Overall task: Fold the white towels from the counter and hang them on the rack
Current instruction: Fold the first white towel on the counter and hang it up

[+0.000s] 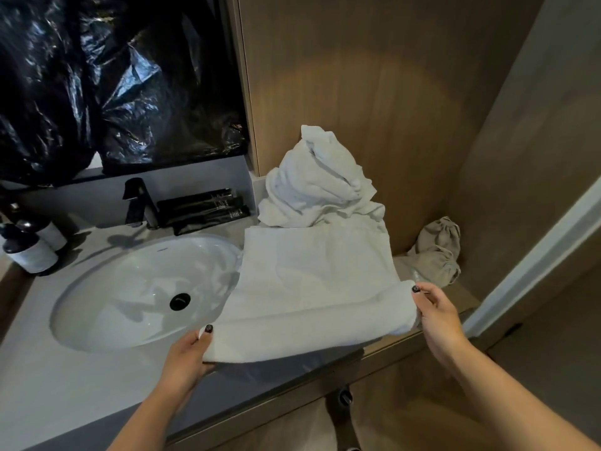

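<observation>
Towel (312, 288), white, lies flat on the desk (65, 385) beside the sink (130, 288), its near edge doubled over; left hand (188, 353) and right hand (435, 314) pinch that fold's ends. Behind, a crumpled white pile (322, 180).

Two bare arms are seen, with no sleeves on them. No rings, watches or bands are worn on the wrists or fingers that can be seen. The nails on the left hand (190, 349) are painted dark, with tiny light specks on them. The same dark paint is seen on a nail of the right hand (435, 309).
</observation>
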`<state>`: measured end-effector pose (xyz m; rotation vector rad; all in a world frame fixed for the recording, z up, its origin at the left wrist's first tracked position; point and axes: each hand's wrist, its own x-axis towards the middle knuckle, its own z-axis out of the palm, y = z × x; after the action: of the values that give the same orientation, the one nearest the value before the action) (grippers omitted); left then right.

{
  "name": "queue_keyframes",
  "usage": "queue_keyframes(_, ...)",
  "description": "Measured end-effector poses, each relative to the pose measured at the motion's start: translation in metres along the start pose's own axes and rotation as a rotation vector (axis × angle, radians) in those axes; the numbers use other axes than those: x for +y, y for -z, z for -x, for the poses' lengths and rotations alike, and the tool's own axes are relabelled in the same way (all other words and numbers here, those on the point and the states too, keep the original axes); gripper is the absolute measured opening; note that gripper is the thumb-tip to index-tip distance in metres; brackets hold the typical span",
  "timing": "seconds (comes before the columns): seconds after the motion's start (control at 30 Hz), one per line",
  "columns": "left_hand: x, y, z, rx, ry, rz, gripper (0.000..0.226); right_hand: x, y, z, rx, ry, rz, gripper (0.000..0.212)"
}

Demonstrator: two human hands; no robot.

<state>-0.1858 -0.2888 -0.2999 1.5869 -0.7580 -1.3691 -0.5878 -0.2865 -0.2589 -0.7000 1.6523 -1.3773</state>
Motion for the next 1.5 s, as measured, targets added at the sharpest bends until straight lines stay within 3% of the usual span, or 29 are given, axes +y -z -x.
queue_keyframes(0.2,0.011,-0.003,0.004,0.042,-0.043,-0.086,0.03,0.003,0.005,-0.002,0.002,0.002,0.08,0.013)
queue_keyframes(0.3,0.014,-0.006,0.006,0.029,-0.059,-0.122,0.035,0.027,0.019,0.004,-0.111,-0.14,0.126,0.021)
queue_keyframes(0.4,0.013,-0.009,0.01,0.018,-0.051,-0.114,0.035,0.061,0.031,0.026,-0.219,-0.343,0.275,0.016)
queue_keyframes(0.53,0.006,-0.008,0.018,0.031,-0.075,-0.141,0.034,0.089,0.036,0.042,-0.114,-0.457,0.312,0.013)
queue_keyframes(0.67,0.0,-0.005,0.026,0.048,-0.077,-0.219,0.036,0.094,0.041,0.053,-0.127,-0.263,0.58,0.015)
queue_keyframes(0.77,-0.004,-0.003,0.033,0.053,-0.089,-0.3,0.038,0.086,0.052,0.058,-0.173,-0.156,0.657,0.031)
queue_keyframes(0.83,-0.004,-0.003,0.04,0.055,-0.109,-0.344,0.037,0.076,0.06,0.062,-0.134,-0.126,0.631,0.041)
queue_keyframes(0.97,0.01,-0.006,0.059,0.03,-0.126,-0.298,0.037,0.045,0.075,0.064,-0.122,-0.117,0.463,0.04)
queue_keyframes(1.13,0.068,-0.03,0.086,-0.032,-0.072,0.114,0.02,-0.02,0.081,0.052,-0.077,-0.066,0.098,0.024)
queue_keyframes(1.23,0.111,-0.05,0.101,-0.094,-0.075,0.316,0.012,-0.064,0.083,0.038,-0.2,-0.037,-0.115,0.018)
queue_keyframes(1.4,0.168,-0.075,0.123,-0.174,-0.2,0.302,0.005,-0.141,0.095,0.037,-0.454,0.157,0.032,0.074)
queue_keyframes(1.5,0.189,-0.08,0.128,-0.124,-0.293,0.25,0.005,-0.176,0.099,0.041,-0.327,0.318,0.067,0.054)
